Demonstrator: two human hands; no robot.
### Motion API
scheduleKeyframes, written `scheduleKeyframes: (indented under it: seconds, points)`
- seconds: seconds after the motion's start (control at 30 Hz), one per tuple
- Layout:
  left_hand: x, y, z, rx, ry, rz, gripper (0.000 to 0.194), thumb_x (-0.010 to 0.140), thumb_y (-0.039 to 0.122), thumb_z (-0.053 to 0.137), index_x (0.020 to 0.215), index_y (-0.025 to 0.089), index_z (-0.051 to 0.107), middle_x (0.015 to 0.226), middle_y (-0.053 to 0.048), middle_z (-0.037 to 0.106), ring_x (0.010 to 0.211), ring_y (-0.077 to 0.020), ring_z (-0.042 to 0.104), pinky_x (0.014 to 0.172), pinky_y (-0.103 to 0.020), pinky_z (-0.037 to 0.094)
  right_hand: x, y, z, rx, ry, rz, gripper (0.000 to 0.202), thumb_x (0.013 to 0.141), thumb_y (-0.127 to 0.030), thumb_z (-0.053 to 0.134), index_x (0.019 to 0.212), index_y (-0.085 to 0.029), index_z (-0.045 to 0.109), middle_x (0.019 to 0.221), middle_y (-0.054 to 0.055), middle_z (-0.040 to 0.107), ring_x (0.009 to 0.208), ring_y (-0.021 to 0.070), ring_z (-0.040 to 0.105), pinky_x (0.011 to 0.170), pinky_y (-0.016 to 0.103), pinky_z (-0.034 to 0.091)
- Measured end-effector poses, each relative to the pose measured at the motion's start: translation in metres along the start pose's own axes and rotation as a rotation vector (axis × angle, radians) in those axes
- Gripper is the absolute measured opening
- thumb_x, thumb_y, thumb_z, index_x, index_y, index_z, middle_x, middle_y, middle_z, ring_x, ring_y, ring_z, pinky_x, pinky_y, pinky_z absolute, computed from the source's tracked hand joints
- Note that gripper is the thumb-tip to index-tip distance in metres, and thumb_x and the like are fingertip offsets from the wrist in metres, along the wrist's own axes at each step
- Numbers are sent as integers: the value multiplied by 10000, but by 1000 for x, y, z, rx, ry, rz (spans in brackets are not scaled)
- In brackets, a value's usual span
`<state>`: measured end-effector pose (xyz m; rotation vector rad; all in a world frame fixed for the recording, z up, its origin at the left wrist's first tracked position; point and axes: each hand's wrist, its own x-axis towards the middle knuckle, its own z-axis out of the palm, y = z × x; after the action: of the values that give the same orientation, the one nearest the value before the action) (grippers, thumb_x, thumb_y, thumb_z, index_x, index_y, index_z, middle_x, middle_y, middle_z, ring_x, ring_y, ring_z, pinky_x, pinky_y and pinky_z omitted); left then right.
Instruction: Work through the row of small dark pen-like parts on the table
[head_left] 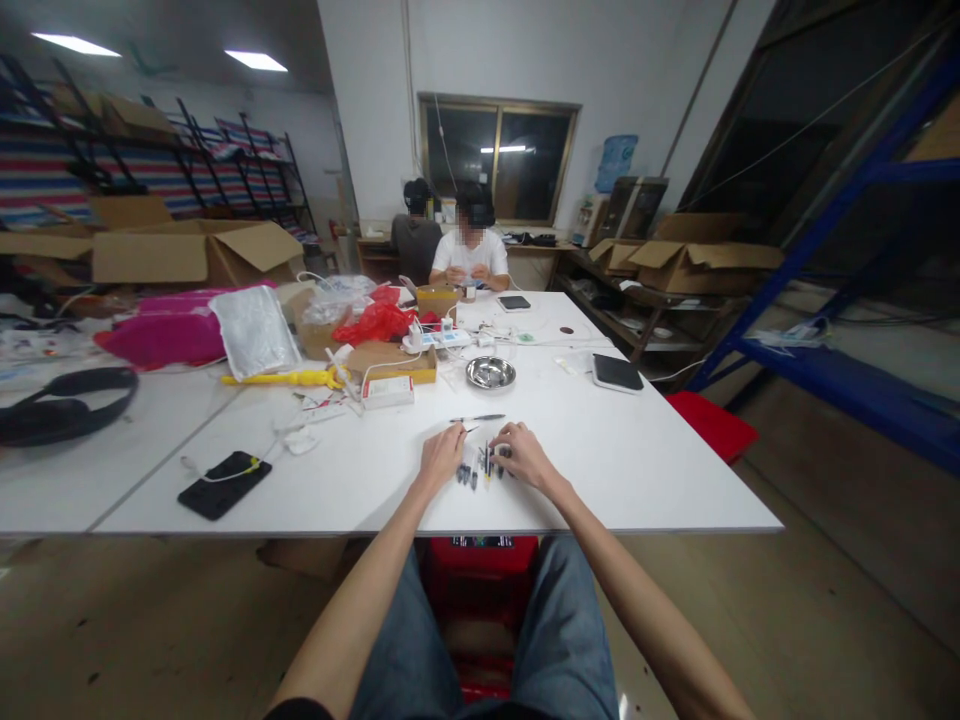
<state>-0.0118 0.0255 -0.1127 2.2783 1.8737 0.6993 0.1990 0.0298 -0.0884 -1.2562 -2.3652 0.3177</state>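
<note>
My left hand (pixel 442 455) is closed in a pinch on a thin pointed piece (pixel 472 430), whose dark tip sticks out to the right. Just beyond the fingertips a dark pen-like stick (pixel 480 417) lies crosswise on the white table (pixel 615 470). Curled fingers of my right hand (pixel 523 457) reach down among small slim parts; what they grip, if anything, is too small to make out. Between both hands lie several short dark cylinders (pixel 466 476) and a slim dark stick with a yellowish end (pixel 488 464).
A shiny metal dish (pixel 490 373) stands ahead of my hands. To the left are a small white box (pixel 388 392), a yellow tool (pixel 292 378), a black phone (pixel 224 484) and headphones (pixel 67 405). A dark-topped device (pixel 617 373) sits right. Across the table, a person (pixel 469 255) works.
</note>
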Motion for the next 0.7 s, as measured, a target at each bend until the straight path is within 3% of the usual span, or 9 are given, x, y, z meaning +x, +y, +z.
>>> scheduleKeyframes:
  seconds: [0.1,0.2,0.5,0.7]
  points:
    - [-1,0,0,26,-42,17,316,1026,344,315,1053,224,607,958,-54,716,897,-194,672,740,-262,418,2,-10,-5,-97,-115,-4,341,798,-294,772,1127,-216,732,1084,110,637,1020,267,522,846,344,399]
    - [-1,0,-2,24,-49,24,317,1027,346,312,1061,224,602,973,-60,717,899,-195,670,741,-262,416,10,-16,-4,-155,-150,17,324,851,-224,703,1175,-204,713,1085,115,657,1024,262,547,831,327,396]
    - [-1,-2,-2,-47,57,-81,313,1029,301,307,1064,214,606,971,-60,722,918,-187,669,749,-259,416,39,-12,12,-208,-188,22,238,824,-152,675,1034,-213,767,964,87,719,992,245,593,839,300,401]
    - [1,-5,-1,-74,55,-91,302,1027,307,324,1045,220,612,948,-47,726,890,-193,673,716,-262,402,45,-11,18,-162,-179,29,209,778,-76,637,890,-188,774,799,60,730,853,211,623,788,269,402]
